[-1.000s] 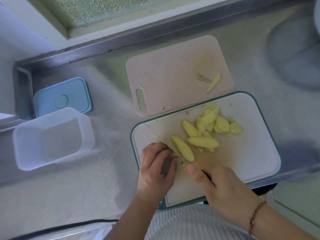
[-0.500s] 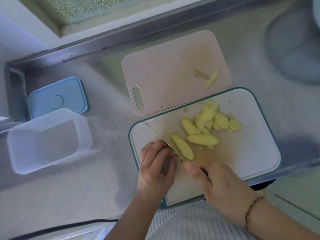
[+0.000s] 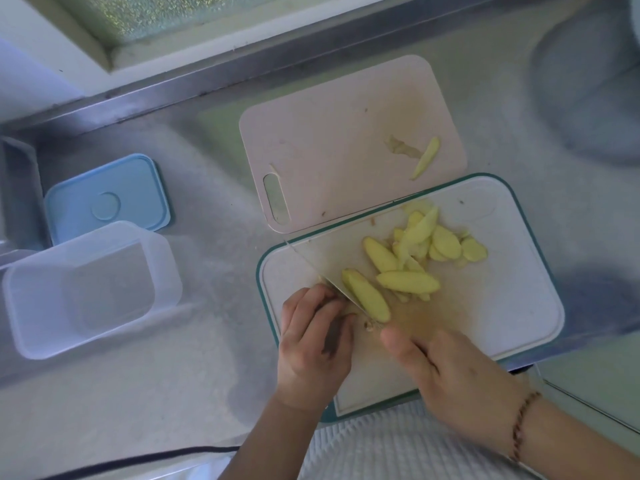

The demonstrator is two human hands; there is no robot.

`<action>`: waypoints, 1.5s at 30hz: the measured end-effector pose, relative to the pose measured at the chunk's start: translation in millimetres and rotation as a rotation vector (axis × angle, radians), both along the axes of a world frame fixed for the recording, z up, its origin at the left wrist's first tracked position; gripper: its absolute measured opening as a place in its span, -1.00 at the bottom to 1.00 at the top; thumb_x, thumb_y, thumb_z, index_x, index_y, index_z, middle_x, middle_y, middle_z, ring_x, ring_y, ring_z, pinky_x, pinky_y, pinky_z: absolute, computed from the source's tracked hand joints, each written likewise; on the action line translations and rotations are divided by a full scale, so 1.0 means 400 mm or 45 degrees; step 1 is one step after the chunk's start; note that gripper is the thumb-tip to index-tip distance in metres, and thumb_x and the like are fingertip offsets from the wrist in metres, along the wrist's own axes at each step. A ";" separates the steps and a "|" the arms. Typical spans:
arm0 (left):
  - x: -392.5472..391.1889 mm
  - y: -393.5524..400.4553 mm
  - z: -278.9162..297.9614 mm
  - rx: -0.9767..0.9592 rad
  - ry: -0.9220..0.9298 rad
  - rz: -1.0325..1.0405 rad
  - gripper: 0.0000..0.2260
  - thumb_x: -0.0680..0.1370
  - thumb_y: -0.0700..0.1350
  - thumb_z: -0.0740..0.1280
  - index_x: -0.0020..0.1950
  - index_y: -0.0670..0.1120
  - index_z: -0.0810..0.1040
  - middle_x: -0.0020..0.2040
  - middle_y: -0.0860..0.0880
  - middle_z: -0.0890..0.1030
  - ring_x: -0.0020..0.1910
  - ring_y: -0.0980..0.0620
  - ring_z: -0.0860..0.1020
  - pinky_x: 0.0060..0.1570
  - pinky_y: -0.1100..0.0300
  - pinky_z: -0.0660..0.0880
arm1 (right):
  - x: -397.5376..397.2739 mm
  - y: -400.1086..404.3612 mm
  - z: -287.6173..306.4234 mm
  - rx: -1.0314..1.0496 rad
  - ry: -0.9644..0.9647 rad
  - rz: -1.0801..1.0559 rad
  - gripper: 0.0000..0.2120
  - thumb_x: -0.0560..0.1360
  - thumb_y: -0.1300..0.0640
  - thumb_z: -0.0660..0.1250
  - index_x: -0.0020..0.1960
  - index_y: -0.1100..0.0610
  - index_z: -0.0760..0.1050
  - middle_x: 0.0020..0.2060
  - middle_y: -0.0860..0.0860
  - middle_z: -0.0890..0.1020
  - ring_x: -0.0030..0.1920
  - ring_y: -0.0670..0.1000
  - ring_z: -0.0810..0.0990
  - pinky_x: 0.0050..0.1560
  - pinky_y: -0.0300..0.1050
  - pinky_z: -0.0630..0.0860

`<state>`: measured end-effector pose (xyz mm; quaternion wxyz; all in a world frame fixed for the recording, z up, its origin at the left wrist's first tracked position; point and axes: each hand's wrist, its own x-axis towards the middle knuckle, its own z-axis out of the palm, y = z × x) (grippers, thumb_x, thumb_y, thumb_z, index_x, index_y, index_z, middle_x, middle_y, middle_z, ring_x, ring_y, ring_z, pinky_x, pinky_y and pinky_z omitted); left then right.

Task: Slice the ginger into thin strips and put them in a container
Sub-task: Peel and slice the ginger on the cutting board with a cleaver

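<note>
Several yellow ginger slices [image 3: 426,258] lie piled on the white, teal-rimmed cutting board [image 3: 512,299]. One fresh slice [image 3: 367,296] rests against the knife blade [image 3: 311,265], which runs diagonally up-left. My right hand [image 3: 446,372] grips the knife handle, thumb toward the blade. With curled fingers, my left hand [image 3: 311,344] holds down a ginger piece that is almost fully hidden under it, on the blade's left side. The clear empty container [image 3: 86,289] stands at the far left of the counter.
A pink cutting board [image 3: 329,150] behind the white one carries one slice [image 3: 425,157] and a peel scrap. A blue lid [image 3: 107,199] lies behind the container. A raised metal counter edge runs along the back. A dark cable lies at the front left.
Hands and knife keep nearly the same pose on the board. The view has shifted slightly.
</note>
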<state>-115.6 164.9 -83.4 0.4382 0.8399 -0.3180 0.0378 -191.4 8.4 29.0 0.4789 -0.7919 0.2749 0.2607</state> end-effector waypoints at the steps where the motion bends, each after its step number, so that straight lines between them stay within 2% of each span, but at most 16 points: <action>1: 0.001 -0.001 0.000 -0.009 0.005 0.002 -0.77 0.38 -0.37 0.53 0.01 -0.23 0.66 0.15 -0.05 0.57 0.13 -0.07 0.54 0.26 0.19 0.44 | -0.007 0.000 -0.001 -0.019 0.004 0.005 -0.46 0.41 -0.40 -0.07 -0.49 -0.03 0.30 -0.63 -0.04 0.21 -0.52 -0.07 0.20 -0.45 -0.24 0.20; 4: 0.000 -0.003 0.007 -0.039 0.019 -0.002 -0.70 0.41 -0.35 0.52 0.08 -0.13 0.58 0.15 -0.04 0.57 0.14 -0.05 0.53 0.25 0.19 0.43 | -0.017 0.000 -0.005 -0.053 -0.034 0.015 -0.49 0.42 -0.40 -0.07 -0.45 -0.08 0.34 -0.63 -0.02 0.25 -0.52 -0.06 0.22 -0.44 -0.20 0.22; 7: 0.000 -0.004 0.007 -0.038 0.022 -0.010 -0.70 0.41 -0.34 0.51 0.08 -0.12 0.57 0.15 -0.03 0.57 0.12 -0.07 0.54 0.25 0.18 0.43 | -0.021 0.002 -0.005 -0.067 -0.072 0.003 -0.52 0.47 -0.39 -0.07 -0.41 -0.13 0.36 -0.61 -0.04 0.31 -0.52 -0.06 0.27 -0.44 -0.24 0.23; 10: 0.001 -0.002 0.001 -0.030 0.007 -0.006 -0.70 0.40 -0.34 0.51 0.08 -0.14 0.57 0.14 -0.05 0.57 0.11 -0.10 0.55 0.25 0.17 0.44 | -0.026 0.000 -0.011 -0.076 -0.101 -0.005 -0.40 0.45 -0.46 -0.11 -0.39 0.00 0.33 -0.60 -0.03 0.32 -0.52 -0.06 0.29 -0.46 -0.28 0.22; 13: 0.002 -0.001 0.002 -0.034 0.000 -0.011 -0.66 0.39 -0.36 0.51 0.09 -0.13 0.56 0.14 -0.04 0.57 0.11 -0.09 0.55 0.24 0.17 0.43 | -0.026 0.000 -0.012 -0.072 -0.113 0.003 -0.47 0.48 -0.43 -0.10 -0.35 -0.09 0.36 -0.59 -0.05 0.34 -0.51 -0.05 0.30 -0.44 -0.28 0.24; 16: 0.003 -0.004 0.006 -0.033 -0.005 -0.022 -0.64 0.38 -0.36 0.51 0.10 -0.12 0.55 0.15 -0.03 0.55 0.13 -0.07 0.53 0.24 0.16 0.44 | -0.026 -0.001 -0.017 -0.072 -0.096 0.005 -0.32 0.42 -0.49 -0.11 -0.42 0.12 0.23 -0.58 -0.02 0.31 -0.51 -0.06 0.28 -0.45 -0.26 0.23; 19: 0.004 -0.005 0.007 -0.030 -0.004 -0.022 -0.63 0.37 -0.37 0.52 0.10 -0.11 0.55 0.15 -0.03 0.55 0.12 -0.08 0.53 0.24 0.17 0.44 | -0.023 -0.001 -0.015 -0.026 -0.070 -0.019 -0.35 0.47 -0.43 -0.07 -0.47 0.10 0.19 -0.60 -0.02 0.28 -0.51 -0.06 0.26 -0.45 -0.25 0.22; 22: 0.004 -0.006 0.008 -0.022 -0.006 -0.022 -0.63 0.37 -0.36 0.52 0.09 -0.11 0.55 0.15 -0.02 0.55 0.12 -0.07 0.53 0.26 0.19 0.43 | -0.014 -0.006 -0.013 0.018 -0.024 -0.016 -0.41 0.43 -0.39 -0.06 -0.49 0.09 0.18 -0.62 -0.03 0.24 -0.52 -0.06 0.23 -0.44 -0.24 0.23; 26: 0.003 -0.006 0.006 -0.009 -0.011 -0.017 -0.64 0.37 -0.35 0.52 0.10 -0.11 0.55 0.16 -0.02 0.56 0.13 -0.06 0.53 0.27 0.20 0.43 | -0.008 -0.006 -0.020 -0.016 -0.028 0.021 -0.39 0.44 -0.45 -0.13 -0.45 -0.01 0.29 -0.61 -0.03 0.28 -0.52 -0.06 0.26 -0.45 -0.26 0.25; 28: 0.003 -0.005 0.001 -0.006 -0.019 -0.009 -0.63 0.37 -0.35 0.52 0.10 -0.11 0.56 0.15 -0.02 0.56 0.13 -0.05 0.53 0.27 0.20 0.43 | -0.002 0.002 -0.030 -0.054 -0.041 0.035 -0.36 0.43 -0.49 -0.15 -0.46 0.04 0.21 -0.59 -0.03 0.29 -0.52 -0.07 0.28 -0.44 -0.23 0.29; 30: 0.003 -0.004 0.000 -0.011 -0.021 -0.005 -0.66 0.39 -0.35 0.51 0.10 -0.12 0.56 0.14 -0.03 0.57 0.14 -0.04 0.53 0.27 0.20 0.43 | 0.015 0.012 -0.039 -0.067 -0.061 0.045 -0.41 0.44 -0.45 -0.11 -0.44 0.02 0.19 -0.58 -0.03 0.27 -0.52 -0.07 0.27 -0.41 -0.15 0.32; 33: 0.004 -0.005 0.005 -0.011 -0.018 -0.016 -0.75 0.46 -0.29 0.48 0.09 -0.12 0.56 0.16 -0.03 0.57 0.14 -0.04 0.53 0.24 0.18 0.45 | 0.049 0.014 -0.047 -0.040 -0.110 0.038 -0.44 0.43 -0.42 -0.09 -0.45 0.02 0.19 -0.58 -0.06 0.25 -0.53 -0.09 0.24 -0.44 -0.20 0.27; 38: 0.003 -0.008 0.008 0.016 -0.022 -0.019 -0.64 0.37 -0.35 0.53 0.08 -0.10 0.56 0.18 -0.02 0.57 0.13 -0.06 0.53 0.27 0.21 0.42 | -0.002 -0.010 -0.027 0.066 0.000 -0.004 -0.42 0.43 -0.43 -0.10 -0.49 -0.02 0.28 -0.62 -0.06 0.26 -0.52 -0.08 0.24 -0.43 -0.25 0.25; 42: 0.002 -0.005 0.001 0.022 -0.004 -0.015 -0.69 0.36 -0.36 0.54 0.05 -0.15 0.61 0.17 -0.02 0.57 0.14 -0.02 0.52 0.27 0.21 0.43 | 0.037 -0.016 -0.040 0.068 -0.030 0.015 -0.42 0.40 -0.43 -0.09 -0.47 0.04 0.19 -0.59 -0.06 0.24 -0.52 -0.10 0.23 -0.43 -0.22 0.26; 45: 0.003 -0.005 0.002 0.010 -0.017 -0.011 -0.69 0.40 -0.32 0.53 0.08 -0.12 0.56 0.17 -0.03 0.57 0.14 0.00 0.51 0.25 0.22 0.43 | 0.082 0.004 -0.065 0.038 -0.094 0.049 -0.36 0.38 -0.45 -0.13 -0.45 0.11 0.22 -0.59 -0.05 0.28 -0.54 -0.08 0.25 -0.46 -0.23 0.27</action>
